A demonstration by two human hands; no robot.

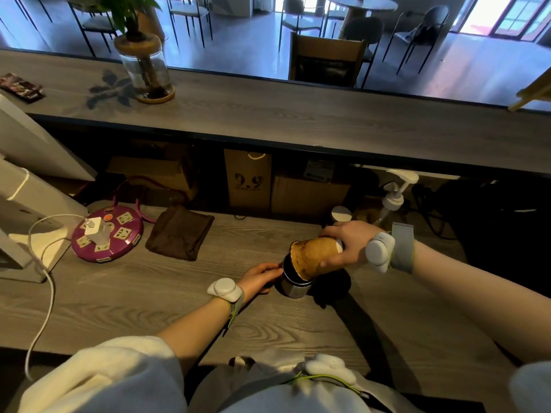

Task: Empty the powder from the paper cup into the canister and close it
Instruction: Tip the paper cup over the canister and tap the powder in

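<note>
A brown paper cup (pixel 316 254) is tipped on its side, mouth pointing left and down over the open top of a small metal canister (pixel 293 286) standing on the wooden counter. My right hand (pixel 347 244) grips the cup by its base end. My left hand (pixel 262 277) rests against the canister's left side, fingers wrapped on its wall. Brown stains mark the cup's inner wall; the powder itself and the canister's inside are too dark to make out. A round white-topped lid (pixel 341 215) lies behind my right hand, near the back of the counter.
A folded brown cloth (pixel 180 232) lies left of the canister. A purple round power strip (pixel 107 232) with a white charger and cable sits at far left. A pump bottle (pixel 392 201) stands at back right. A raised shelf (pixel 298 120) overhangs the counter's back edge.
</note>
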